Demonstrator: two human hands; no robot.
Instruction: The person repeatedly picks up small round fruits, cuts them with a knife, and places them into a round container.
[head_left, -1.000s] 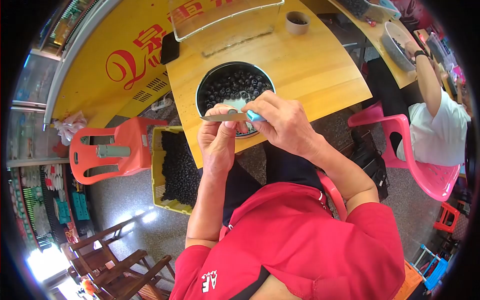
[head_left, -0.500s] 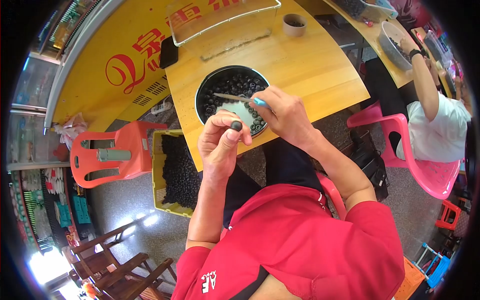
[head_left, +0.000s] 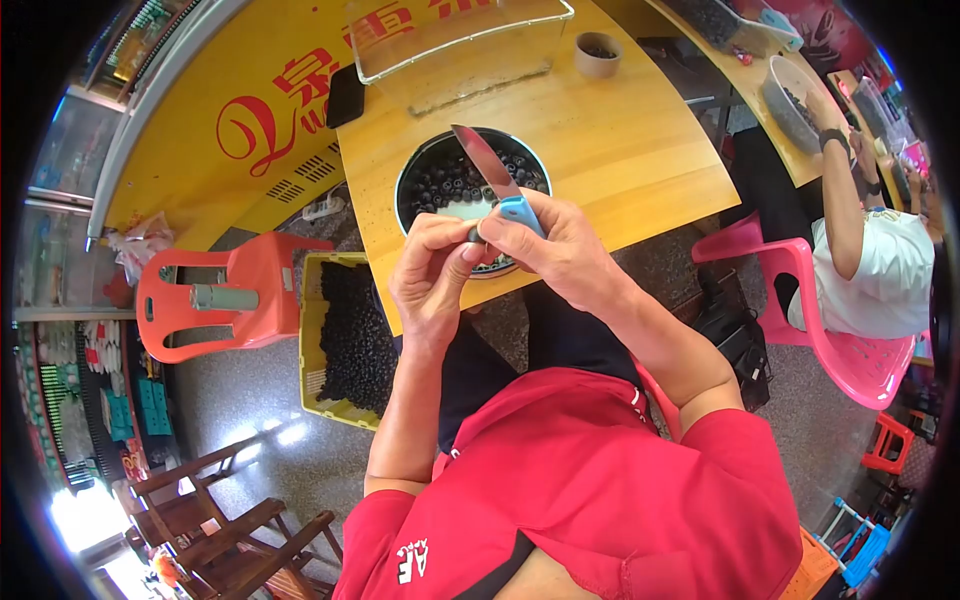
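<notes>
My left hand [head_left: 430, 275] pinches a small dark round piece [head_left: 474, 236] between thumb and fingertips. My right hand [head_left: 572, 255] is closed around the light-blue handle of a small knife [head_left: 486, 163], its blade angled up and to the left. The right thumb meets the left fingertips at the piece, partly covering it. Just beyond both hands, a round black-rimmed bowl [head_left: 400, 192] sits at the near edge of the wooden table [head_left: 620, 140]. It holds many dark round pieces [head_left: 455, 182] and something whitish; my hands hide its near part.
A yellow crate [head_left: 312, 345] full of dark pieces stands on the floor at left, beside an orange chair [head_left: 265, 290]. A clear bin [head_left: 460, 60], a cup [head_left: 597, 55] and a phone [head_left: 346, 97] lie farther back. Another person [head_left: 870, 260] sits at right.
My right hand has moved left and down to the piece in my left hand. The knife blade has swung from nearly level to pointing upward.
</notes>
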